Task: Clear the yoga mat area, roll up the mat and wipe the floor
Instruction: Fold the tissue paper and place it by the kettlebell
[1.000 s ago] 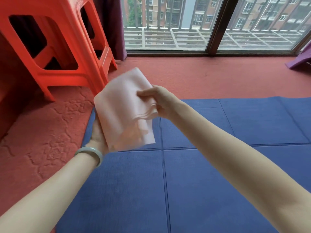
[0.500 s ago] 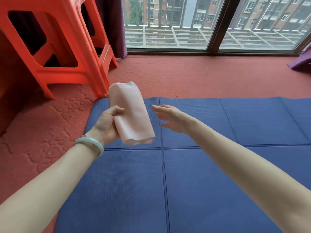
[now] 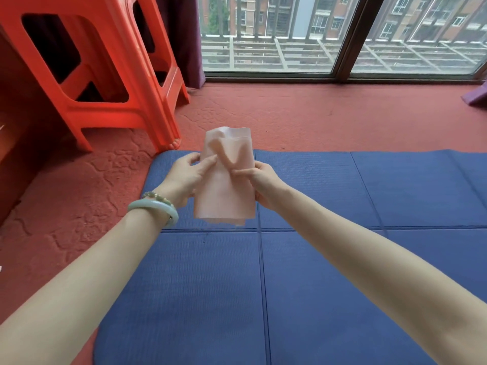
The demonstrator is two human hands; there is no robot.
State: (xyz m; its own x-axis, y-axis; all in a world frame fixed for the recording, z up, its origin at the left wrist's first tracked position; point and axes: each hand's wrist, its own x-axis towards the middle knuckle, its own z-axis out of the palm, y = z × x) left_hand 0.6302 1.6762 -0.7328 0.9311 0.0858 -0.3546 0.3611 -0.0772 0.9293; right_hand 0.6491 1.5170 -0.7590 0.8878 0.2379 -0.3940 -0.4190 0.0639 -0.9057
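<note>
— So, how should the folding go from where things stand?

— Start on the left. The left hand (image 3: 188,175) has its fingers curled on the cloth (image 3: 225,180), thumb on the near face, pinching the left edge about halfway up. I'd judge it should hold that edge firm and square while the other side works.

— And the cloth itself?

— Pale pink, thin, folded to a tall narrow shape, held upright in the air between the hands. Its top edge is rumpled and dips in a crease toward the middle; the bottom edges hang loose and uneven, a layer or two showing. It looks limp, so smoothing that crease before the next fold would likely keep it tidy.

— The right side?

— The right hand (image 3: 264,181) pinches the right edge at about the same height, fingers closed on the fabric. Both hands grip it; neither is free.

— What's under them?

— The mat (image 3: 342,259), blue, flat and unrolled on the red floor (image 3: 316,114). Left of the left hand stand the stools (image 3: 110,83), near the mat's corner.
</note>
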